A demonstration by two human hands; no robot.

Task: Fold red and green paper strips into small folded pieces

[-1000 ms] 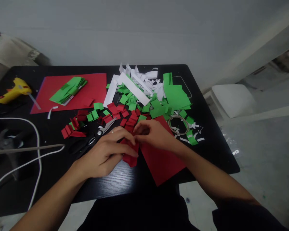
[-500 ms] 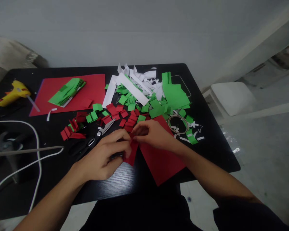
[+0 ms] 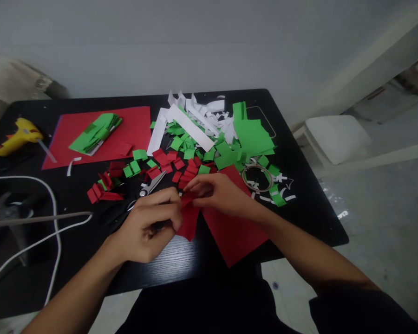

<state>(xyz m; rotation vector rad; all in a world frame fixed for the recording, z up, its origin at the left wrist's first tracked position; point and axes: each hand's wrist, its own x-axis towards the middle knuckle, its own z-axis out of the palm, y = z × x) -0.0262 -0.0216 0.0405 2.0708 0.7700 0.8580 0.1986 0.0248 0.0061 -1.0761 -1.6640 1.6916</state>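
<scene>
Both hands meet over the black table near its front edge. My left hand is curled, with fingertips pinching the left side of a small folded red paper piece. My right hand pinches the top of the same piece from the right. A larger red paper sheet lies under my right wrist. Black-handled scissors lie just left of my left hand, blades pointing up and right.
Several red and green folded paper bits and white strips are heaped behind my hands. A red sheet carrying green folds, a yellow glue gun, a white cable and a tape ring also lie here.
My left hand has lifted and curled more, rolling the red piece upright between both hands. The view has shifted slightly.
</scene>
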